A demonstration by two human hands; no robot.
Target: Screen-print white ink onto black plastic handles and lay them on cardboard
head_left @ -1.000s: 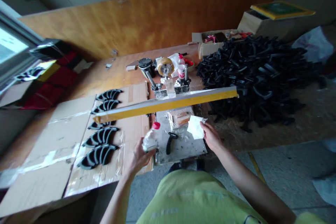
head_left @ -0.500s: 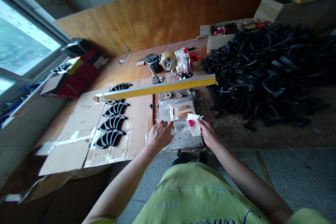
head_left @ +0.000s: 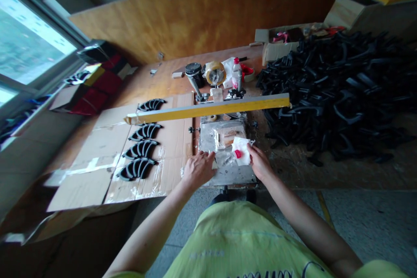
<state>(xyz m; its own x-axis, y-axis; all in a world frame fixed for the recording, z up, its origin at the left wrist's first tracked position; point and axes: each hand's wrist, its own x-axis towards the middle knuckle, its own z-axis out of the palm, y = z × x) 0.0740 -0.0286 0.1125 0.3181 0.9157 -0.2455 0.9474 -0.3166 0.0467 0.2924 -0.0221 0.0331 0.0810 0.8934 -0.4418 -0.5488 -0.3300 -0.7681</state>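
My left hand [head_left: 199, 168] is closed around the left end of a clear plastic bottle [head_left: 226, 158], which lies on its side in the air with its red cap [head_left: 238, 154] to the right. A white cloth or paper wipe [head_left: 241, 145] is pinched in my right hand [head_left: 259, 160], just behind and beside the red cap. Whether cap and wipe touch, I cannot tell. Beneath both hands is a grey metal plate [head_left: 239, 177] with a clear-covered patch holding brownish strips [head_left: 227, 137]. A long yellow-edged bar [head_left: 211, 110] spans above the plate's far end.
Several black curved, ribbed parts [head_left: 137, 168] lie in a column on flattened cardboard [head_left: 87, 167] at left. At right is a large heap of black parts [head_left: 339, 91]. Behind the bar stand a black tin [head_left: 194, 74], a tape roll [head_left: 215, 74] and another red-capped bottle [head_left: 236, 76].
The view has shifted slightly, so the bench and its things sit a little farther right. Both hands keep nearly the same pose; the wipe has changed shape slightly beside the red cap.
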